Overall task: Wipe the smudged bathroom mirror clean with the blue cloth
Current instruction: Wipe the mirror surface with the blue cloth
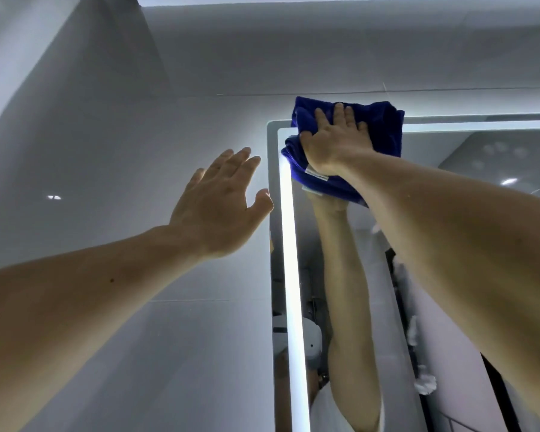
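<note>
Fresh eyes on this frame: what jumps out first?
The blue cloth stands out, pressed by the right hand over the top-left corner of the mirror. A bright light strip runs down the mirror's left edge. The left hand is raised with straight fingers before the grey wall, left of the mirror.

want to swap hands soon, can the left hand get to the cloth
Probably yes: the left hand is open and empty beside the mirror, with nothing between it and the cloth. The right hand presses on the cloth, though.
</note>
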Motion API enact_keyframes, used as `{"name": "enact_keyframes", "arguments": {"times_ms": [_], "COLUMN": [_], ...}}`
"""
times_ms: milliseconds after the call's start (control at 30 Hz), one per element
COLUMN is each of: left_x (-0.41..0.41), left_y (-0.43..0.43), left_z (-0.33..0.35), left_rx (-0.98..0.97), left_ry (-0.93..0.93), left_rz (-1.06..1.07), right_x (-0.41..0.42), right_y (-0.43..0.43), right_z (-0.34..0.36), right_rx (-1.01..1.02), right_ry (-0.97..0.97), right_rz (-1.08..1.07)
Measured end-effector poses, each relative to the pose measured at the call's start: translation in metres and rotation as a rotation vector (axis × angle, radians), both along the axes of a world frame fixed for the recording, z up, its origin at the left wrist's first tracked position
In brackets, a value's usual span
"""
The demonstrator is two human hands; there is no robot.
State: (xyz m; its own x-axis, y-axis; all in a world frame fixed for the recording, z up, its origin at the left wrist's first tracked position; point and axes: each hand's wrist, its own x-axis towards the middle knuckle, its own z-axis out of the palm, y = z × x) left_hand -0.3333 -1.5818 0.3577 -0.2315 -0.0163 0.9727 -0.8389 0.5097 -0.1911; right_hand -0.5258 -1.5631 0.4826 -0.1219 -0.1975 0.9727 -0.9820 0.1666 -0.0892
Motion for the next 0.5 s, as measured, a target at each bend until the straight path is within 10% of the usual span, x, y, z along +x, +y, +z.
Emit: {"name": "enact_keyframes", "arguments": {"times_ms": [300,500], "left_x": [0.010,0.021], "left_y": [0.005,0.006], "left_z": [0.007,0.001], "left_rx": [0.022,0.036], "left_ry": [0.043,0.015], "left_rz": [-0.024,0.019], "right_x": [0.039,0.013], "right_y": [-0.025,0.000], "right_z": [-0.011,0.012], "right_rx": [0.049,0.069], "right_ry": [0.285,-0.054], "right_rz": [0.051,0.011]}}
